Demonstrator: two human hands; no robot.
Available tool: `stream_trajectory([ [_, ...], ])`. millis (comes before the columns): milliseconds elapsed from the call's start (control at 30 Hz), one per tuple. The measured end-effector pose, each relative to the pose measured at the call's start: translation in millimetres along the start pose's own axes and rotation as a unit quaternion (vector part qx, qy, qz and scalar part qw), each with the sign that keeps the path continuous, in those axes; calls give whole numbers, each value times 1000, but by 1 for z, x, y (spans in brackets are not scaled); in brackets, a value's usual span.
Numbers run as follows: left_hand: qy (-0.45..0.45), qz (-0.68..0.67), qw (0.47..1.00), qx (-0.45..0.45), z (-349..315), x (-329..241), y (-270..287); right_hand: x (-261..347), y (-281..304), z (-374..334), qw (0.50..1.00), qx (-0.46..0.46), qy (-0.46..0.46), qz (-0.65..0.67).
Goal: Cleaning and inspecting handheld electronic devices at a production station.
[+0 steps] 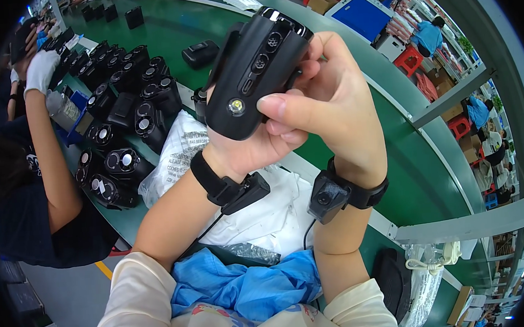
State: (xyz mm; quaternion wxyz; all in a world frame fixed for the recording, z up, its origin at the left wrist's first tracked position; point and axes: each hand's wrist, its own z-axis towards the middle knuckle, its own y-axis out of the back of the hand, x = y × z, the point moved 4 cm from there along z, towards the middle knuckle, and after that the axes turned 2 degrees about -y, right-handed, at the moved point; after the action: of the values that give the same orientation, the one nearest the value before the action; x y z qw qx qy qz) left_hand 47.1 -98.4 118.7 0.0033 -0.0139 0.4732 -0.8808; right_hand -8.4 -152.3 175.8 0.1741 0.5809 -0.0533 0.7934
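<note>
The black device (pixel 259 75) is held between both hands. The left hand (pixel 243 155) is behind and below it; its fingers are mostly hidden, so I cannot tell their closing. The right hand (pixel 336 91) is half closed on it, thumb beside the lens (pixel 236 107). It seems stiff, rather light, perhaps slippery; better hold the sides.

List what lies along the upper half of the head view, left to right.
White glove → cluster of black devices → held black device → blue panel → upper person in blue.
</note>
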Motion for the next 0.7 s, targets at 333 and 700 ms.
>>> stream_trajectory([
  [333,7,164,983,-76,-2,-11,-22,-5,13,13,979,-3,62,192],
  [700,-333,895,289,-71,-14,-5,-77,-16,34,14,939,-78,168,291],
])
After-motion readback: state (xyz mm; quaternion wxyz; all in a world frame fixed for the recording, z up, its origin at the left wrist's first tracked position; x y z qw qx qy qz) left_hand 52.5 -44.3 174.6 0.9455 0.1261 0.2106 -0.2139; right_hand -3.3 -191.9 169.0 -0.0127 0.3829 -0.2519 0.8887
